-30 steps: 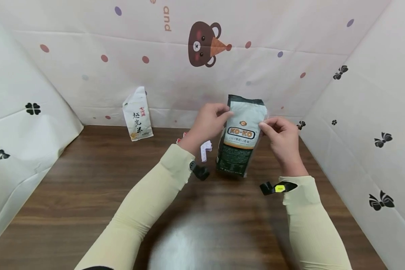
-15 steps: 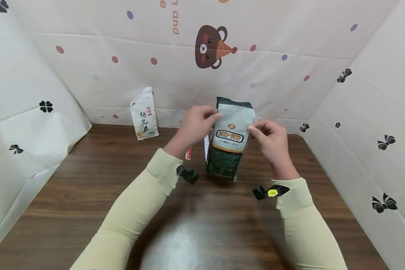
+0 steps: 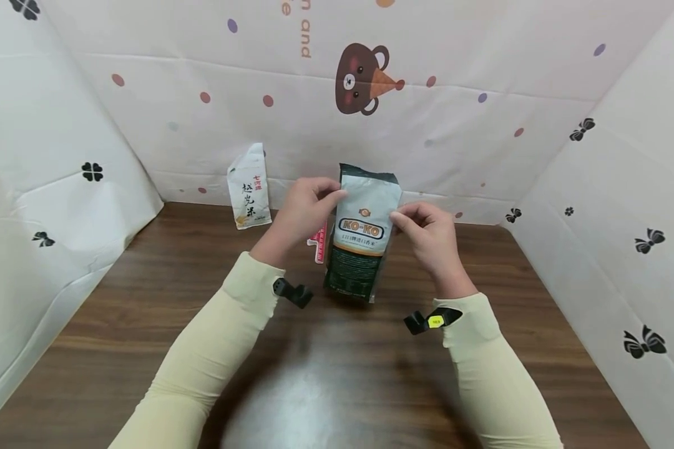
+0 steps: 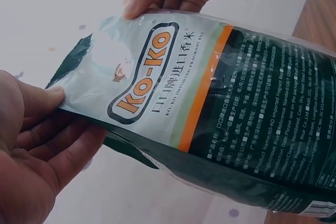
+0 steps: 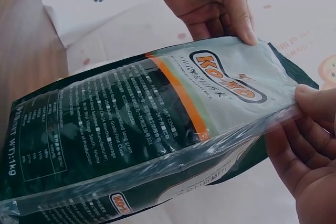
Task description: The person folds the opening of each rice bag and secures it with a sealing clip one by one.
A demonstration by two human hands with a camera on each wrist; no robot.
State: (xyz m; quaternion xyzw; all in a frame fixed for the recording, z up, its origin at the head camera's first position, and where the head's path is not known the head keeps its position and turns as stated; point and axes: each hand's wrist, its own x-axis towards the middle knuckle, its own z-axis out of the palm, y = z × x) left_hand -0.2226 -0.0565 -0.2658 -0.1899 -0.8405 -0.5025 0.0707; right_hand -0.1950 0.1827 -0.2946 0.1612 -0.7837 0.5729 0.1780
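Observation:
A green and pale silver KO-KO rice bag (image 3: pixel 359 237) stands slightly tilted near the middle of the table in the head view. My left hand (image 3: pixel 307 209) pinches its upper left edge between thumb and fingers. On the opposite side, my right hand (image 3: pixel 429 240) pinches the upper right edge. Up close in the left wrist view, the left thumb lies on the front of the bag (image 4: pixel 199 93) with the fingers behind it. The right wrist view shows the right hand (image 5: pixel 310 140) gripping the other side edge the same way.
A white rice bag (image 3: pixel 249 190) with Chinese lettering leans at the back wall, to the left. Red-and-white printed pieces (image 3: pixel 319 243) lie behind the KO-KO bag, partly hidden. Patterned cloth walls (image 3: pixel 438 131) enclose the brown wooden table (image 3: pixel 146 312) at the back and sides.
Both hands and the KO-KO bag have moved left across the table, toward the white bag. The red-and-white pieces show more on the bag's left. Both grips stay the same.

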